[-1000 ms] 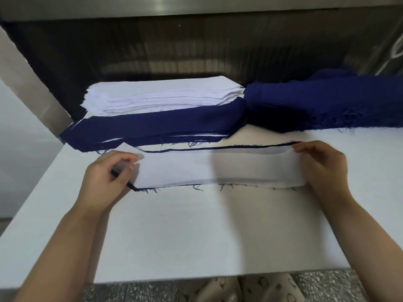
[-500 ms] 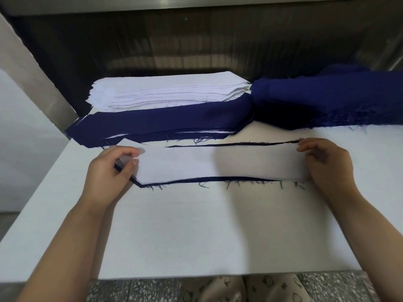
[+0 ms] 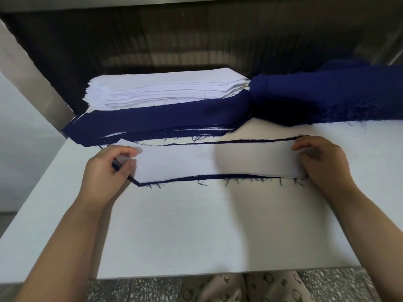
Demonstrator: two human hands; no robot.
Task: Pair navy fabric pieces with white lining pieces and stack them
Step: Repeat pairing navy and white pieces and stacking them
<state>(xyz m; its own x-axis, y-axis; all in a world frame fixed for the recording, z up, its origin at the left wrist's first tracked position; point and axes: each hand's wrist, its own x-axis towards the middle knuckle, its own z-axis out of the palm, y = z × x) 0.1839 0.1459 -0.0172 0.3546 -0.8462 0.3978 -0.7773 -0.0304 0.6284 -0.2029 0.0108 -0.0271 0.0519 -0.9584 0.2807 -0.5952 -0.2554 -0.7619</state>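
L hand (image 3: 109, 168) & R hand (image 3: 320, 162) each pinched an end of the white lining piece (image 3: 213, 162), laid on the navy piece (image 3: 218, 176) betw. them. Layered stack (image 3: 157, 118) beyond L hand looked paired; lining pile (image 3: 165, 88) & navy heap (image 3: 327, 94) beyond R hand prob. still to do.

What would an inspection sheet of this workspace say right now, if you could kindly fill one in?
Surface: white table, flat.
Job's things: white lining piece lies on navy piece, with navy showing along the near and far edges; white lining stack sits on navy stack behind; navy pile at right rear.
Clutter: nothing seen.
Hands: left hand pinches the pair's left end; right hand grips its right end.
Cables: nothing seen.
Surroundings: dark ribbed wall behind, metal post at left, speckled floor below.
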